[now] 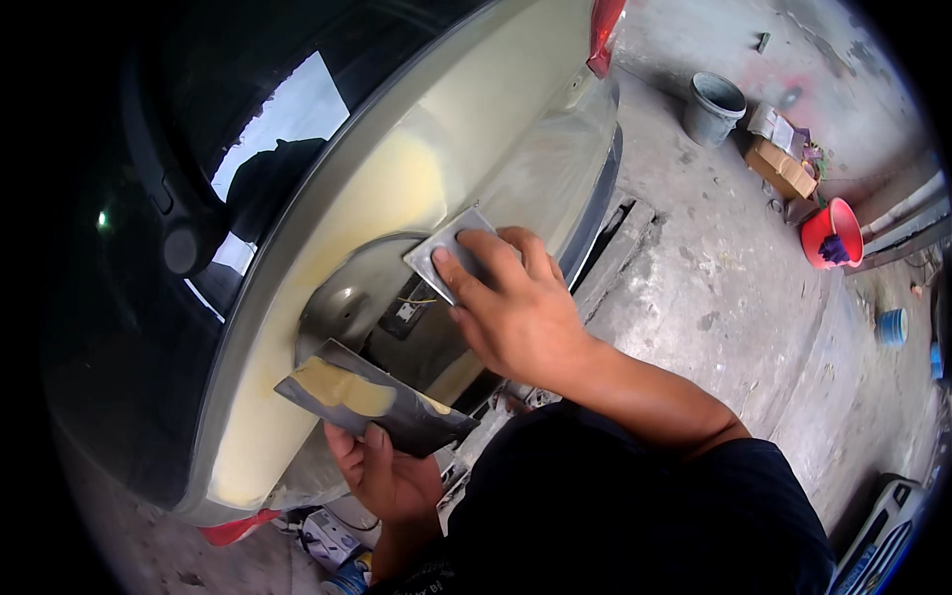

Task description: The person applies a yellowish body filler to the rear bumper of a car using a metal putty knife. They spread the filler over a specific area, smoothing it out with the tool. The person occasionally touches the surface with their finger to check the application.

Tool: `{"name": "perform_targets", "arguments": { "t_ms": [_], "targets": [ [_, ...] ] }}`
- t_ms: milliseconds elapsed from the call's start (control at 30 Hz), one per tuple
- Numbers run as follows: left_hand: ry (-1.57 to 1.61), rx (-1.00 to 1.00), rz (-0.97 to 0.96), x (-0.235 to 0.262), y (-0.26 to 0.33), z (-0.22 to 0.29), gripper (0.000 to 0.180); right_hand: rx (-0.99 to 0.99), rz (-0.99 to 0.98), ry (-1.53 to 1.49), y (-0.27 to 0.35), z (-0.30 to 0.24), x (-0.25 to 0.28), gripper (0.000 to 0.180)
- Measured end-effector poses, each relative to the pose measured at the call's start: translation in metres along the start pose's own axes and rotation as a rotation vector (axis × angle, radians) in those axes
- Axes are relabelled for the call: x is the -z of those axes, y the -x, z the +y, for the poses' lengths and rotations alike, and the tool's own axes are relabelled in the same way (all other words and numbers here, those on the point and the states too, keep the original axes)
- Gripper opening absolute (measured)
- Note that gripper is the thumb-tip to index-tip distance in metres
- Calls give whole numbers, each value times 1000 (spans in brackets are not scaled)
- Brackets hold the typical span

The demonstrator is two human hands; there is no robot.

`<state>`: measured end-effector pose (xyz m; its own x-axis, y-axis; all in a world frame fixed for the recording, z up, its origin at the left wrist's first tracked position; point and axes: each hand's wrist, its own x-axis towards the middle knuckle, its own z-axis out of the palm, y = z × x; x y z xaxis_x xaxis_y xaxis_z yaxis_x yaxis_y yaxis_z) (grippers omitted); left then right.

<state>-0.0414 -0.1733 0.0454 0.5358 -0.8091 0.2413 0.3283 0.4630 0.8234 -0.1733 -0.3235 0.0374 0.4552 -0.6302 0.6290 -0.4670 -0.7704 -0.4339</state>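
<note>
In front of me is the rear of a car, its pale tailgate (496,129) bearing patches of yellow body filler (407,178). My right hand (526,312) grips a flat grey metal spreader (424,260), thumb and fingers pressed on it, at the upper rim of the number plate recess (347,307). My left hand (387,481) holds a dark mixing board (397,412) from below, near the lower end of that recess. Soft yellow filler (342,387) lies on the board's far left part. The spreader hides some of the panel behind it.
A rear wiper (178,223) crosses the dark window on the left. On the concrete floor to the right stand a grey bucket (714,109), a cardboard box (778,169), a red bucket (828,233) and a blue tin (892,327). A car grille (883,535) lies at lower right.
</note>
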Motion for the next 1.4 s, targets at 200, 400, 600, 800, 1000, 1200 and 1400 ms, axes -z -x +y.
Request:
{"name": "perform_targets", "arguments": {
  "t_ms": [200,400,600,800,1000,1200,1400],
  "targets": [
    [53,-4,24,-18,-4,-3,44,289,-242,-1102,19,3,48,51],
    [6,-94,-67,-20,-10,7,45,211,-18,-323,-5,33,40,42],
    [47,-68,-67,-11,-4,0,47,67,201,33,-79,40,40,44],
    [15,-56,4,-8,-2,-1,48,68,79,90,-70,16,30,43],
    [-11,-37,27,-4,-5,-6,47,49,8,86,-23,16,9,52],
    [5,-16,30,-9,-8,-9,47,29,-25,-5,0,21,9,53],
    [60,-1,-19,-20,-9,-10,46,297,-303,-1178,17,21,52,48]
  ]
}}
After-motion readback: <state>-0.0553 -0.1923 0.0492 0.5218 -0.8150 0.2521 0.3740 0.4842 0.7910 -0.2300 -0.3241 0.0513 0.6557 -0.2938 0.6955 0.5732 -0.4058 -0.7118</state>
